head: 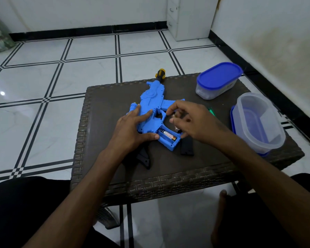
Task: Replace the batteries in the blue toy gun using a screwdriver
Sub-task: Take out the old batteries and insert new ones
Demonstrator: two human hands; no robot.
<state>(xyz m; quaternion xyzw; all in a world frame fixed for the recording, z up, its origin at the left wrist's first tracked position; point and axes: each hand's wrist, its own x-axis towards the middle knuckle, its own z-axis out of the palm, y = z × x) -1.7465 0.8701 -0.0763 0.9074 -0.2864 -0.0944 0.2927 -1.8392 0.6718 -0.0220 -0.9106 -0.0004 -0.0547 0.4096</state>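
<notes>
We're sat at a low dark woven table (pixel 115 97) on a white tiled floor (pixel 43 68) w/ black grid lines, white walls behind & to the right.

On the table's right side: a clear open tub (pixel 258 122) nearest the edge, standing on what looks like its blue lid. Further back, a second tub w/ blue lid (pixel 218 79) closed on top; contents too dim to tell.

Mid-table lies the blue toy gun (pixel 150 102) on its side, yellow-black muzzle tip pointing away from us & poking past the far edge. Its grip points toward us, battery bay (pixel 168 137) uncovered. One battery (pixel 169 136) sits in the bay, orange-black label up.

Our left hand (pixel 132 129) lies flat & spread on the gun body, fingers apart, thumb pressed along the grip just beside the bay. It pins the toy down, not wrapped round anything.

Our right hand (pixel 190 120) hovers just right of the grip, fingers curled, pinching small batteries (pixel 176 122) btw thumb & fingertips; how many, we can't tell, they're mostly hidden.

A black cover piece (pixel 186 146) lies on the table just right of the grip, under our right wrist. Another black part (pixel 143 158) shows under our left forearm. A green item (pixel 211 111), prob. a tool handle, peeks out behind our right hand; too hidden to be sure.
</notes>
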